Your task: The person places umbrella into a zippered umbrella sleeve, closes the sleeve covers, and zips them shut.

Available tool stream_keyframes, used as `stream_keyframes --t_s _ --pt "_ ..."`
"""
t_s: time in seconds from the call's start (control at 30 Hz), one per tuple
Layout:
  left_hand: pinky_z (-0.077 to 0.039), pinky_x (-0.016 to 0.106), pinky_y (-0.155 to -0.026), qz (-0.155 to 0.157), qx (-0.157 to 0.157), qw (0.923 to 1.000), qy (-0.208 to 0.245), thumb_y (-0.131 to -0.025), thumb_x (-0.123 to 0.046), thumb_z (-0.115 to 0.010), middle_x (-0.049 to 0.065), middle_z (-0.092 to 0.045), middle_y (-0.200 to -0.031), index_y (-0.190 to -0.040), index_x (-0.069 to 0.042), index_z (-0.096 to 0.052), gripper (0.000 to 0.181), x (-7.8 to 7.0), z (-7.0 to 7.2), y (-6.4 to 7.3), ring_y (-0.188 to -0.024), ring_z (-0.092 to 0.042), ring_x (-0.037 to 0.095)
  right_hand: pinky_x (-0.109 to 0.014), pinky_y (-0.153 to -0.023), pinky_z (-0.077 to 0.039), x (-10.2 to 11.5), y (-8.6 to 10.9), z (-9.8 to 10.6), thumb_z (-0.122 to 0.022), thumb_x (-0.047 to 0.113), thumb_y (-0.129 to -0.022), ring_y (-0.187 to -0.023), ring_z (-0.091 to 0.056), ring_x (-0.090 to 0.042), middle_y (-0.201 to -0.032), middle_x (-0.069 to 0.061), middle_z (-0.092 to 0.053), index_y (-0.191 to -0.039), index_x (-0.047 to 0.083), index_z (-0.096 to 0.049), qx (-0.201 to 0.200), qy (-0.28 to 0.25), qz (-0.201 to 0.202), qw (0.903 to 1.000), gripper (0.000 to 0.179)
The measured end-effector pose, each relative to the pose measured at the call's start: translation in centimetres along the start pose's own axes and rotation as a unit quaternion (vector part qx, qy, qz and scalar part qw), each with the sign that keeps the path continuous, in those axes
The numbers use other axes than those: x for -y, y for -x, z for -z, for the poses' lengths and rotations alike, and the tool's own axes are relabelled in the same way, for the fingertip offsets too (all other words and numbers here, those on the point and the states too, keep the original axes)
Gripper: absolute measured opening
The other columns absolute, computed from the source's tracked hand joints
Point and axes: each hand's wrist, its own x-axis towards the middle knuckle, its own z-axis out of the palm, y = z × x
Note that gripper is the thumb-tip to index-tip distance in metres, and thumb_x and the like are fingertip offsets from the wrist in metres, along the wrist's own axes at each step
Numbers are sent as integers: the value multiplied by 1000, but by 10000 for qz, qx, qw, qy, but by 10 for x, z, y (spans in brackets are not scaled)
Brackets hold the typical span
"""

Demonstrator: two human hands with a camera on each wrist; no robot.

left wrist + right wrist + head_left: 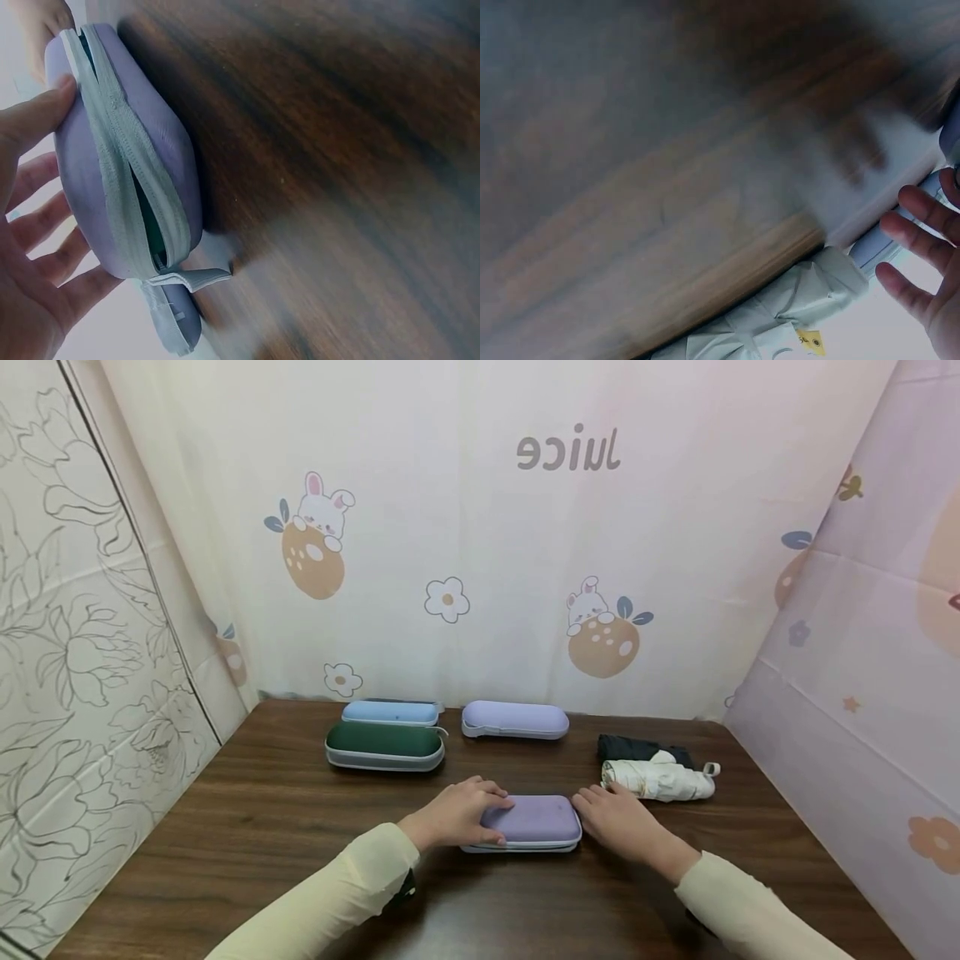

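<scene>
A purple zippered hard case (532,820) lies on the table in front of the person. In the left wrist view its pale zipper (127,142) is partly undone, with a narrow dark green gap between lid and base. My left hand (459,814) grips the case's left end, the thumb at its front side and the fingers spread across the top and back. At the other end, my right hand (621,820) has its fingertips by the right corner. Those fingers (922,240) look loosely extended in the right wrist view, where the purple case shows only at the right edge.
Behind to the left sit a dark green case (386,741) and a light blue case (390,712). A lavender case (516,718) stands near the back curtain. To the right lie a folded white umbrella (660,779) and a black one (637,748) behind it.
</scene>
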Motion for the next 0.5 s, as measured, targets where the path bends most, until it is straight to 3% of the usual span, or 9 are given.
stream_keyframes --t_s 0.5 --pt "-49 29 -76 294 -280 9991 -126 -81 -43 -74 1 -60 -125 -125 -18 -65 52 -8 -4 4 -100 -53 16 -46 -72 -46 17 11 7 -58 5 -86 -82 -60 -24 -84 -4 -55 -90 9 -49 20 -145 -261 9996 11"
